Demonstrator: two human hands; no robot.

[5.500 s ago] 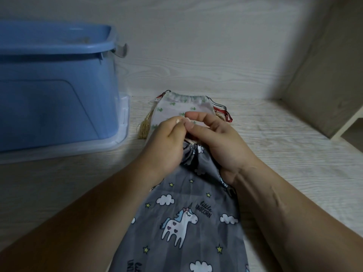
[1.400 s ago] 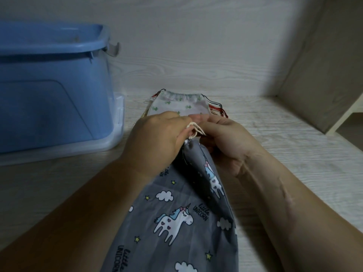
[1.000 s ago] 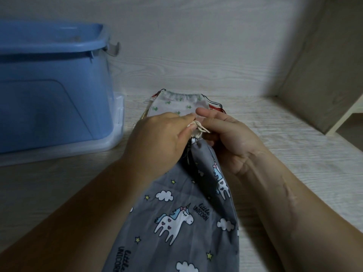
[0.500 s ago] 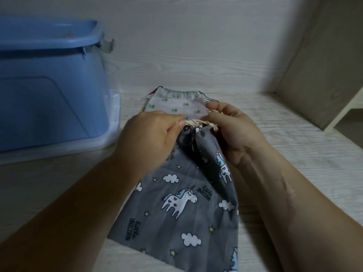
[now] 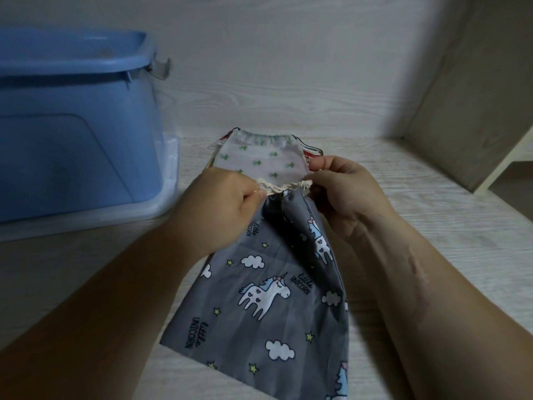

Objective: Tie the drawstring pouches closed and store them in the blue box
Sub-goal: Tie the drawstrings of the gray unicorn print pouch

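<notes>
Standing far left on the surface point(image 5: 438, 243): blue box point(image 5: 78, 134). Your left hand point(image 5: 219, 209), fingers pinched on the cream drawstring point(image 5: 284, 186); grey unicorn pouch point(image 5: 271, 293), mouth gathered, lying flat beneath; cactus-print pouch point(image 5: 259, 157) just behind; your right hand point(image 5: 346, 194), fingers clamped on the drawstring's other end.

Grey unicorn-print pouch point(image 5: 268, 290): lying flat, mouth gathered, cream drawstring point(image 5: 284, 186) stretched taut across it. White cactus-print pouch point(image 5: 259, 157): flat, mouth ungathered, just beyond. Blue box point(image 5: 75, 125): upright, at left.
</notes>
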